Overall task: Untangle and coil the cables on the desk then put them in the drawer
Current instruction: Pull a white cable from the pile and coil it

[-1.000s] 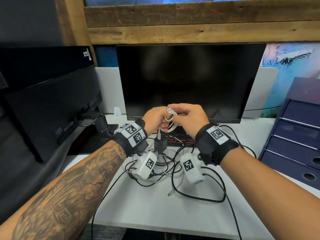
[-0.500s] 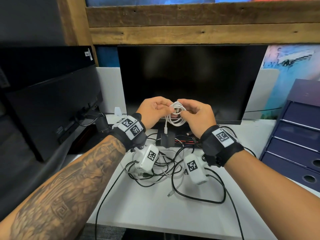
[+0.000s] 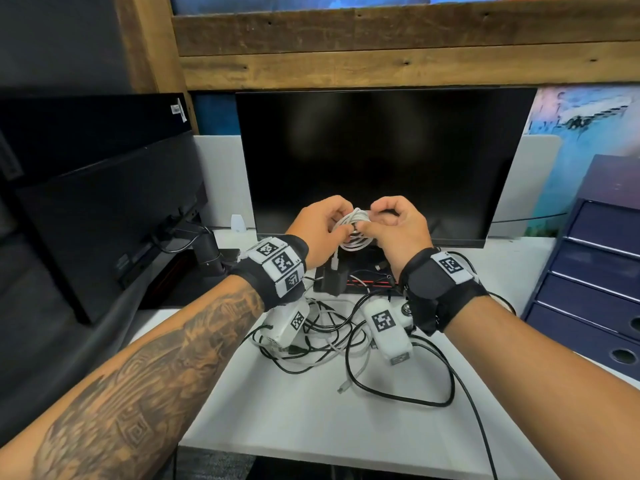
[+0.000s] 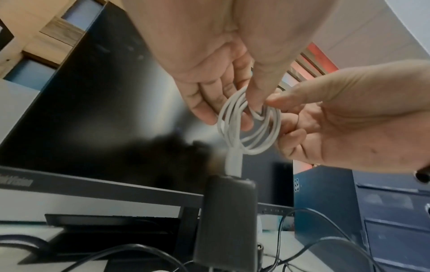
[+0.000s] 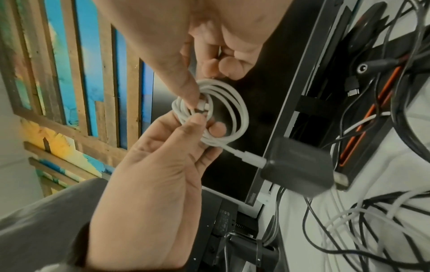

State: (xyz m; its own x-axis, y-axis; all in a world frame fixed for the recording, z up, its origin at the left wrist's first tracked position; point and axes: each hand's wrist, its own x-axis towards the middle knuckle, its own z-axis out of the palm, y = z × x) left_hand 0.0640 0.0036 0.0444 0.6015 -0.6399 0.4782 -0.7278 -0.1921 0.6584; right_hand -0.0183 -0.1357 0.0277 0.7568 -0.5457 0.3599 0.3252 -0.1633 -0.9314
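Now the white cable [image 3: 356, 230] is wound into a small tight coil, held up in the air in front of the dark monitor [image 3: 381, 161]; a second ago the loops were looser and both hands sat lower, nearer the surface [image 3: 294, 410]. The coil has since risen and closed up, which suggests this first cable is nearly finished and the free end is being tucked in (a judgement, not a certainty).

At the left, the left hand [image 3: 320, 230] has its back to the viewer and the wrist bent slightly up. Its fingers [image 4: 209, 103] are curled behind the coil and the thumb presses the strands from the front, so it grips the coil's left side.

In the middle, a black charger [image 3: 333, 280] hangs straight down from the coil on a short white plug, clear of the surface. Below it lies a tangle of black and white cables [image 3: 329, 337], not yet sorted.

At the right, the right hand [image 3: 394, 226] mirrors the left, knuckles up. Its thumb and forefinger pinch the cable's end connector against the coil, seen most clearly in the right wrist view, while the other fingers [image 5: 223, 64] are curled into the palm.

Further right, at the edge, stands a blue drawer unit [image 3: 595, 271], all drawers closed, so nothing has been stored yet.
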